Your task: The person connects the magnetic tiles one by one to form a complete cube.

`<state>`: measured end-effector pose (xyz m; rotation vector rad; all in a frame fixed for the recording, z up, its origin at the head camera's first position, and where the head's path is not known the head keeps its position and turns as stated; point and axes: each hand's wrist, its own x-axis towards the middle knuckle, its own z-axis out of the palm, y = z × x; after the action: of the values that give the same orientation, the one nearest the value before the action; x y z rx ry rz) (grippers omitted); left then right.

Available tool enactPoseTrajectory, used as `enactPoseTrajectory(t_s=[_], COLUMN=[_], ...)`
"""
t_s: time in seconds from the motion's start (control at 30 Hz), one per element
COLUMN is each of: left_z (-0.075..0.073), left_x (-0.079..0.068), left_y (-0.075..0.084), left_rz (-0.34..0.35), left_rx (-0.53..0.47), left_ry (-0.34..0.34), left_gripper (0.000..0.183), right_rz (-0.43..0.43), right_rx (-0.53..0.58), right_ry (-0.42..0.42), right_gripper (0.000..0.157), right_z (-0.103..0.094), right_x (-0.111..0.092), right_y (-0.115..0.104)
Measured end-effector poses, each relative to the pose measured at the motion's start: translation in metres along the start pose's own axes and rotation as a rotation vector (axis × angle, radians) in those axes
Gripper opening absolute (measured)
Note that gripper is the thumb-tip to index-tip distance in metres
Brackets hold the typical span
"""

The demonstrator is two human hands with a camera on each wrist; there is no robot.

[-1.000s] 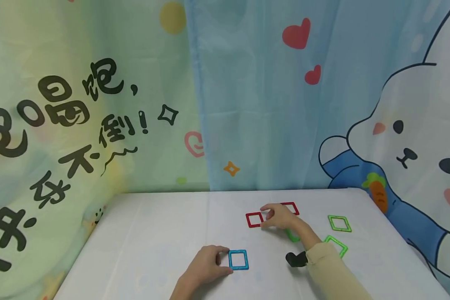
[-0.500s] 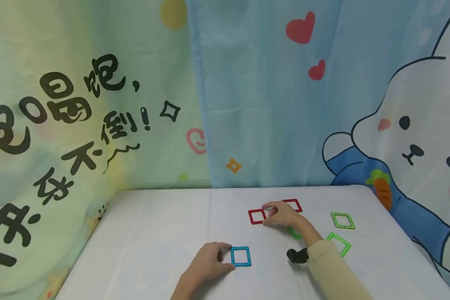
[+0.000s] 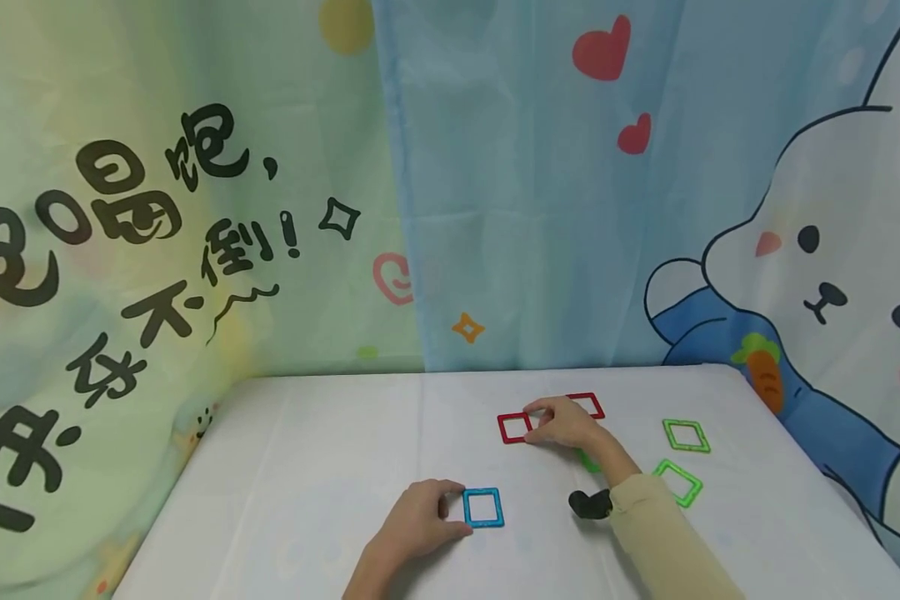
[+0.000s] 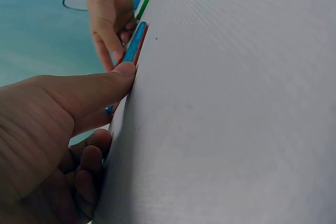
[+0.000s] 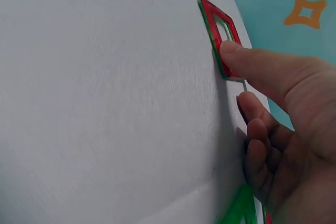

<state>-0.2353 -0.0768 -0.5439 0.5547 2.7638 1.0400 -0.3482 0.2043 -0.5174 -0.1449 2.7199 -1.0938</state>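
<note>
My left hand [image 3: 420, 521] pinches the left side of a blue square frame tile [image 3: 499, 507] between thumb and index finger, at the front of the table. In the left wrist view a red layer shows along the underside of this blue tile [image 4: 135, 43]. Farther back, my right hand [image 3: 566, 422] grips a red square frame tile [image 3: 513, 440] by its right side. Green edging appears beneath this red tile [image 5: 210, 14] in the right wrist view. Another red tile [image 3: 596, 407] lies just behind the right hand, partly covered by it.
Two green square tiles, one farther back [image 3: 688, 448] and one turned diagonally [image 3: 684, 472], lie right of my right forearm. A green piece [image 3: 588, 462] is mostly hidden under that forearm. The white table [image 3: 307, 467] ends at a printed curtain [image 3: 495, 208]. A black rounded piece [image 3: 588, 504] sits at the right wrist.
The head view has shifted slightly, moving the whole scene a little up the picture. Both hands keep their hold on the blue and red tiles, with no clear movement across the table.
</note>
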Motion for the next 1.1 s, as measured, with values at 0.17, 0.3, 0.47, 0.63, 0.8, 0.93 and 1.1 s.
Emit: enactPoseTrajectory(t_s=[0.17,0.3,0.47,0.63,0.8,0.93,1.1], left_z=[-0.002,-0.002,0.0,0.003,0.003,0.002,0.002], left_x=[-0.001,-0.002,-0.002,-0.001,0.001,0.001,0.003], left_y=[0.0,-0.002,-0.002,-0.003,-0.004,-0.004,-0.005], left_rz=[0.011,-0.013,-0.034,-0.031,-0.013,0.001,-0.001], left_rx=[-0.005,-0.005,-0.02,-0.012,-0.006,-0.007,0.004], left_ry=[0.009,0.007,-0.011,-0.011,0.003,0.009,0.005], left_gripper=[0.05,0.05,0.05,0.049,0.05,0.051,0.052], right_rz=[-0.004,-0.049,-0.077,-0.147,-0.169,-0.177,-0.205], right_rx=[0.069,0.094,0.13,0.145,0.176,0.164,0.142], right_ry=[0.059,0.127,0.219,0.243,0.249,0.237,0.255], right_gripper=[0.051,0.041,0.022,0.014,0.011,0.01,0.009], right_z=[0.005,0.01,0.017,0.023,0.024,0.025,0.028], right_x=[0.001,-0.001,-0.006,-0.011,-0.021,-0.03,-0.042], right_y=[-0.001,-0.004,-0.004,-0.006,-0.016,-0.024,-0.033])
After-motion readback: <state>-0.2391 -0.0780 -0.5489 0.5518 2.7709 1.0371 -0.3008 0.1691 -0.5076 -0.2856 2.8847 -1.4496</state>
